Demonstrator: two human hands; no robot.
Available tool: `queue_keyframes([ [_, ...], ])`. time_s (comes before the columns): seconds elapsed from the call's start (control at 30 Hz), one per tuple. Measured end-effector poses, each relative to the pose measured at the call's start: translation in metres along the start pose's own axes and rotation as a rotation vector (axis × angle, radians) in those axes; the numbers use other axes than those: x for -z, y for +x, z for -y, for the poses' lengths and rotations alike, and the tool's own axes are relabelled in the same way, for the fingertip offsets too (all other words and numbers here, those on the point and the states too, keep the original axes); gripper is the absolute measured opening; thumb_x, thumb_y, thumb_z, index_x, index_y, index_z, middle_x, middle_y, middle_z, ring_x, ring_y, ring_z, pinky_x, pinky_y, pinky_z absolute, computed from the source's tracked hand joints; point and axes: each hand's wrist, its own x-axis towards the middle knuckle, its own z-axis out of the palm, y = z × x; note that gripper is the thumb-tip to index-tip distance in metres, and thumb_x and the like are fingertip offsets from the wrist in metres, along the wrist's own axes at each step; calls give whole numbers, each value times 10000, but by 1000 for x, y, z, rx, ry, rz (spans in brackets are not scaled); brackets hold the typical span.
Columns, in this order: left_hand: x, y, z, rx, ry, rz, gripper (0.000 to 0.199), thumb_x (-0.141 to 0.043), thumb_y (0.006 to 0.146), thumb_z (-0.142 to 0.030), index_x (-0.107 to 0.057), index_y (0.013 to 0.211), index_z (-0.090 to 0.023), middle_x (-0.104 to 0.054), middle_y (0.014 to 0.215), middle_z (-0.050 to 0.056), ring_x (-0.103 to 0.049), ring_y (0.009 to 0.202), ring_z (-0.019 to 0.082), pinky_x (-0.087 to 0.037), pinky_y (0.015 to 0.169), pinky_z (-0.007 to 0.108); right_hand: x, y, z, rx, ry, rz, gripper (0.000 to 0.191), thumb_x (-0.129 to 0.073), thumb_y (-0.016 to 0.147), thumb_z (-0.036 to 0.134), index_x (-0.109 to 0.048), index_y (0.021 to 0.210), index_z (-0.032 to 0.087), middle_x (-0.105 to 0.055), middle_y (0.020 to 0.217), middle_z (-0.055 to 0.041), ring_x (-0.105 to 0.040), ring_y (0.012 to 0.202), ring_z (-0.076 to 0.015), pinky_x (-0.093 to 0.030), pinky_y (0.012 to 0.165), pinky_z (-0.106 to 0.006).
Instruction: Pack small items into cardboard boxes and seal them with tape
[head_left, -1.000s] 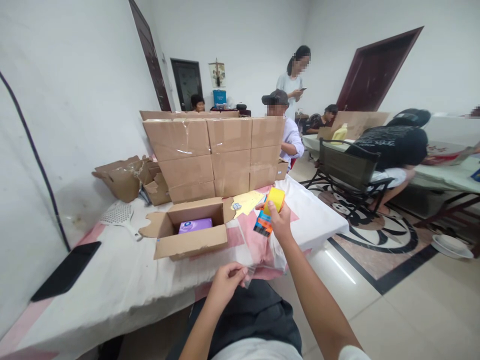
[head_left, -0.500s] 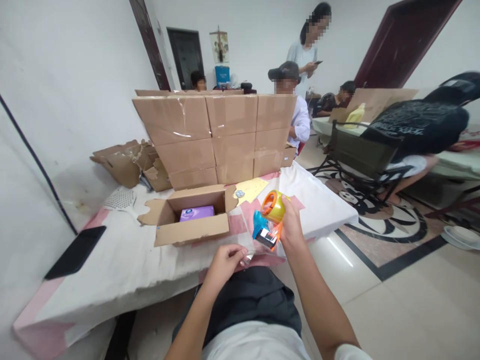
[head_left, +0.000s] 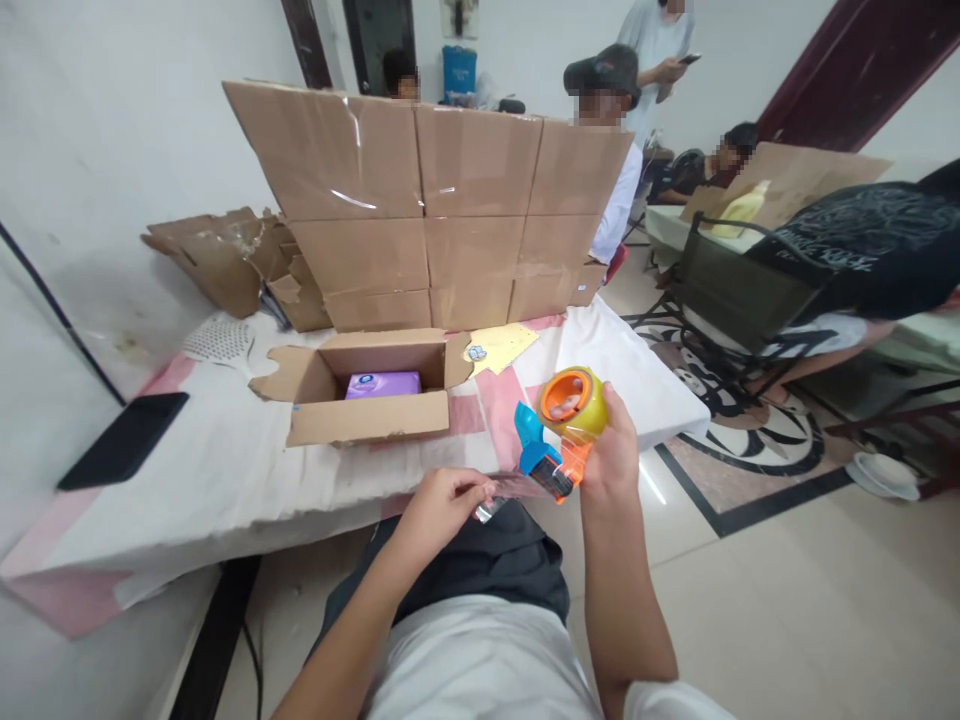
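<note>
My right hand (head_left: 613, 450) is closed around a tape dispenser (head_left: 551, 465) with blue and orange parts and a yellow tape roll on it; some fingers show through the roll's orange core. Low over my lap, my left hand (head_left: 454, 500) pinches the free end of the clear tape (head_left: 514, 487), which stretches between the two hands. On the table beyond my left hand stands an open cardboard box (head_left: 367, 420), flaps spread. Inside lies a purple packet (head_left: 384, 384), its lower part hidden by the box's front wall.
A tall taped cardboard panel (head_left: 480, 250) stands across the table's back. A yellow sheet (head_left: 504, 346) lies beside the box. At the left are a black phone (head_left: 124, 440), a white perforated paddle (head_left: 223, 342) and torn cardboard (head_left: 217, 260). Other people sit or stand beyond.
The dispenser has moved right and turned so its roll's core faces up more. A longer strip of tape now shows between my hands. The camera view has tilted downward.
</note>
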Motion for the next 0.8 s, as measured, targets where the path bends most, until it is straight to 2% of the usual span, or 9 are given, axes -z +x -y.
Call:
queue_keyframes([
  [0.1, 3, -3, 5, 22, -31, 45, 332, -599, 893, -421, -739, 750, -155, -729, 724, 57, -630, 660, 175, -431, 642, 259, 0, 2, -3, 148, -91, -46, 307, -668, 853, 441, -691, 907, 141, -714, 704, -41, -685, 608, -184, -620, 664, -348],
  [0.27, 12, -10, 14, 49, -128, 94, 346, -607, 879, -436, -723, 718, -153, -730, 721, 71, -615, 611, 165, -443, 618, 262, 4, -1, -10, 639, -466, -63, 275, -655, 899, 462, -723, 896, 195, -738, 742, -52, -710, 673, -206, -608, 724, -358],
  [0.37, 16, -17, 12, 55, -176, 99, 352, -630, 861, -462, -729, 734, -149, -741, 753, 83, -606, 598, 158, -448, 613, 263, 2, -8, -13, 718, -573, -34, 284, -660, 896, 481, -743, 871, 211, -752, 788, -76, -716, 736, -232, -602, 749, -363],
  [0.43, 14, -20, 11, 52, -191, 110, 352, -638, 854, -469, -735, 749, -148, -748, 771, 88, -604, 588, 155, -449, 612, 263, -6, -14, -13, 584, -447, -26, 310, -642, 894, 513, -728, 880, 216, -737, 745, -65, -707, 699, -235, -607, 708, -371],
  [0.5, 12, -20, 15, 23, -162, 106, 334, -629, 856, -456, -743, 762, -156, -750, 773, 83, -621, 602, 164, -458, 625, 267, -17, -22, -10, 255, -316, 48, 323, -636, 885, 520, -699, 836, 207, -700, 670, -51, -693, 653, -234, -612, 658, -376],
  [0.57, 13, -17, 27, 21, -70, 21, 307, -635, 831, -435, -736, 720, -168, -734, 721, 70, -637, 617, 181, -465, 637, 273, -27, -30, -2, -111, -238, 152, 292, -662, 863, 475, -663, 770, 199, -645, 593, -31, -674, 610, -226, -615, 629, -379],
  [0.63, 20, -18, 47, 79, 30, -94, 313, -644, 796, -439, -713, 655, -169, -706, 649, 66, -637, 603, 194, -461, 626, 278, -31, -35, 10, -215, -175, 160, 244, -666, 861, 425, -657, 784, 193, -649, 620, -26, -682, 636, -215, -622, 655, -371],
  [0.7, 30, -22, 66, 153, 38, -142, 347, -638, 792, -474, -712, 666, -159, -715, 653, 77, -631, 579, 194, -456, 608, 280, -30, -34, 24, 29, -97, 24, 226, -613, 899, 410, -668, 854, 196, -688, 712, -30, -706, 706, -199, -625, 705, -345],
  [0.8, 43, -34, 78, 177, -55, -100, 389, -652, 807, -520, -736, 767, -142, -757, 749, 97, -633, 581, 176, -465, 615, 276, -22, -14, 34, 487, -157, -143, 292, -520, 957, 444, -658, 902, 193, -693, 740, -33, -717, 710, -191, -614, 702, -331],
])
